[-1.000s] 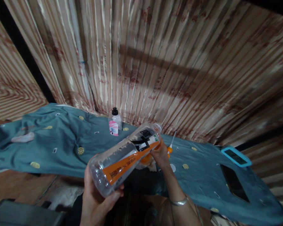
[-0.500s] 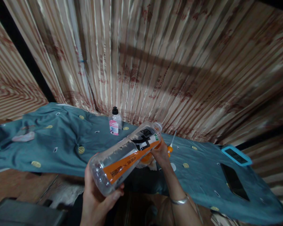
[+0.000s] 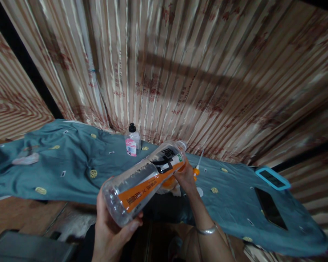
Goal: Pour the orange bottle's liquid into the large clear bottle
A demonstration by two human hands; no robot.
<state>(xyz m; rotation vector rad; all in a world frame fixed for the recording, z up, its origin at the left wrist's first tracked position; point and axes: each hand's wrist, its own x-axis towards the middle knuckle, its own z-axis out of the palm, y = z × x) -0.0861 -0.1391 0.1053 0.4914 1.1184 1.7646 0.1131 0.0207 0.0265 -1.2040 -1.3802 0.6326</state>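
A large clear plastic bottle [image 3: 143, 178] with an orange and black label lies slantwise across both hands, its neck toward the upper right. My left hand [image 3: 109, 222] is wrapped round its base, thumb along the near side. Near the neck, my right hand [image 3: 185, 176] grips the bottle from the right; its fingers are partly hidden behind it. Partly covered by the bottle is an orange object [image 3: 168, 183] whose kind I cannot make out. Just right of my right hand lies an orange pump top [image 3: 196, 171] with a thin pale tube.
A teal patterned cloth [image 3: 79, 182] covers the long surface. Upright behind the large bottle stands a small black-capped bottle [image 3: 132, 141]. A dark phone [image 3: 270, 207] and a blue-framed device [image 3: 273, 178] lie at the right. A striped curtain [image 3: 164, 72] hangs behind.
The view has shifted very slightly. Both hands keep their hold on the large bottle, which stays at nearly the same slant.
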